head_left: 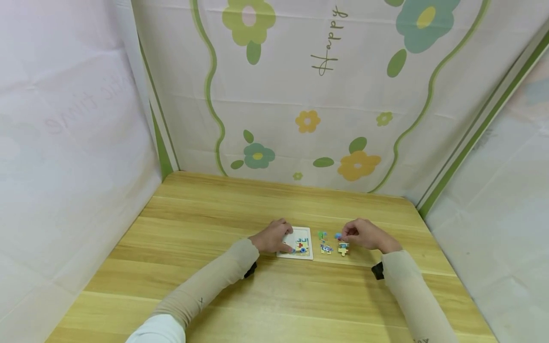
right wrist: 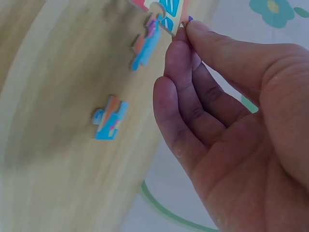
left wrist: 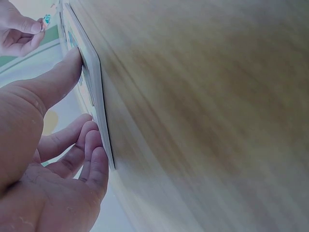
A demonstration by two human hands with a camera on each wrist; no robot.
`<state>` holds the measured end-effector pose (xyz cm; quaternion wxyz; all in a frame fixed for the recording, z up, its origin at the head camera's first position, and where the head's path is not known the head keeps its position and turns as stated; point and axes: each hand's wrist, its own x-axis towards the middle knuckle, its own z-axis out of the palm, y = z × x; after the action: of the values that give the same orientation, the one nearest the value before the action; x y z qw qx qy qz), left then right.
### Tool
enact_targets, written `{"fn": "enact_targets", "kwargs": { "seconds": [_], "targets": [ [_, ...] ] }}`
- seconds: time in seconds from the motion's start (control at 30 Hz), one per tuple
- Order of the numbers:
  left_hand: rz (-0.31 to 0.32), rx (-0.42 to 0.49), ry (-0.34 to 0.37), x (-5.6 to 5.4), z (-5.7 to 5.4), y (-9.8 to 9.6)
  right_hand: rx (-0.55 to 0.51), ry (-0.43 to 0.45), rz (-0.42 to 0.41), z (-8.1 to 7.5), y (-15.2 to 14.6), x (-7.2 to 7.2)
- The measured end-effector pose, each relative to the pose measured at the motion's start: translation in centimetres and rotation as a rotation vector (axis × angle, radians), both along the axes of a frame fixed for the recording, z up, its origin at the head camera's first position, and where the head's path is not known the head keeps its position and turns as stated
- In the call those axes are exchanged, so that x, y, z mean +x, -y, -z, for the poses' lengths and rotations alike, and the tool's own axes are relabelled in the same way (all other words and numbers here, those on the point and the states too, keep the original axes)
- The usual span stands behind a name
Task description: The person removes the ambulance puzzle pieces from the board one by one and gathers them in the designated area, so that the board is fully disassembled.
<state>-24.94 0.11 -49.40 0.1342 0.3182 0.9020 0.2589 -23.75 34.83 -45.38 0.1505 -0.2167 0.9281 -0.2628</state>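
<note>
The left hand (head_left: 274, 237) gripped the puzzle board (head_left: 300, 232) at its left side. The thumb pressed on the printed face, and the fingers were bent against the outer edge. The board lay flat on the desk (head_left: 274, 297), its pale rim touching the wood. Coloured pieces occupied its lower and right portions, and a white area showed above them; whether each piece was fully seated could not be judged at this range.

The right hand (head_left: 366, 234) was well to the right of the board. Thumb and forefinger pinched a puzzle piece (right wrist: 170, 12) printed in blue, white and red, held up off the surface.

Loose pieces lay on the desk between the board and the right hand. These included a green piece (head_left: 322, 235), a blue-and-white piece (head_left: 326, 249) below it and a yellow piece (head_left: 342, 250) nearer the right hand.

Beige sleeves (head_left: 214, 276) covered both forearms, and a black band (head_left: 250, 270) was noted at the left wrist. A flowered cloth (head_left: 274, 85) stood behind the desk.
</note>
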Motion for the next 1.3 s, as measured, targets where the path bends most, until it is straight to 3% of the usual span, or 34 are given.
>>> {"fn": "enact_targets", "kwargs": {
  "seconds": [0.4, 0.8, 1.1, 1.3],
  "targets": [
    [-0.004, -0.004, 0.003, -0.2, 0.0, 0.0, 0.017, 0.023, 0.046, 1.5, -0.1, -0.3],
    [-0.003, -0.006, 0.010, -0.7, 0.0, 0.0, 0.006, 0.047, 0.079, 1.2, 0.3, -0.5],
    [-0.017, -0.009, 0.016, -0.3, -0.1, -0.1, 0.033, 0.003, 0.045, -0.1, 2.7, -0.9],
    [-0.018, -0.021, 0.007, -0.1, 0.0, -0.3, 0.022, -0.017, -0.033, -0.3, 5.3, -1.1]
  ]
}}
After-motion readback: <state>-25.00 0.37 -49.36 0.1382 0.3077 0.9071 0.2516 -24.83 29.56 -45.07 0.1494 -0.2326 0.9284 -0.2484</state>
